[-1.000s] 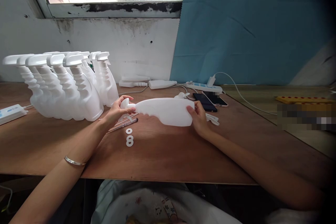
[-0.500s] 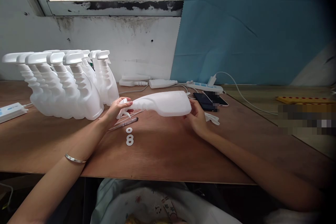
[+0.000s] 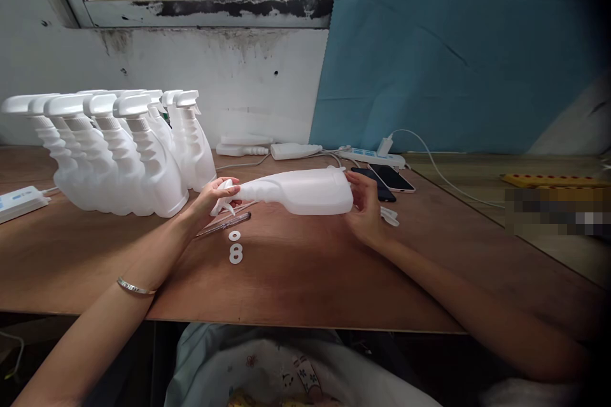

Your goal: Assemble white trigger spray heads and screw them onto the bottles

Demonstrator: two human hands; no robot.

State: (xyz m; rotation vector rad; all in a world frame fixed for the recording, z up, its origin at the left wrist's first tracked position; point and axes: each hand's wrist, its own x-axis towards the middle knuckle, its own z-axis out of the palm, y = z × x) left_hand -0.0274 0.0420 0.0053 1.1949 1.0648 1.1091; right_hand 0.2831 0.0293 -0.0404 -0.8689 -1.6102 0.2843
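A white spray bottle (image 3: 315, 191) lies sideways in the air above the brown table, its base pointing right. My left hand (image 3: 216, 196) is closed round its trigger head (image 3: 224, 198) at the left end. At the other end, my right hand (image 3: 365, 206) has curled fingers against the base; some fingertips are hidden behind it. A small white tab (image 3: 337, 168) shows at the base's upper edge. Below the bottle lie three white ring washers (image 3: 235, 236), two of them overlapping. A slim screwdriver (image 3: 230, 222) with a clear shaft rests near my left wrist.
Several upright white spray bottles (image 3: 157, 172) crowd the table's left side. White bottles (image 3: 296, 151) lie along the wall. Phones (image 3: 392, 178), a power strip (image 3: 372, 157) with cables and small white pieces (image 3: 390, 216) are at right. Another power strip (image 3: 21, 203) sits far left.
My right hand has shifted slightly right and up along the base, and its fingers have changed position. The bottle has turned slightly; my left hand keeps its hold.
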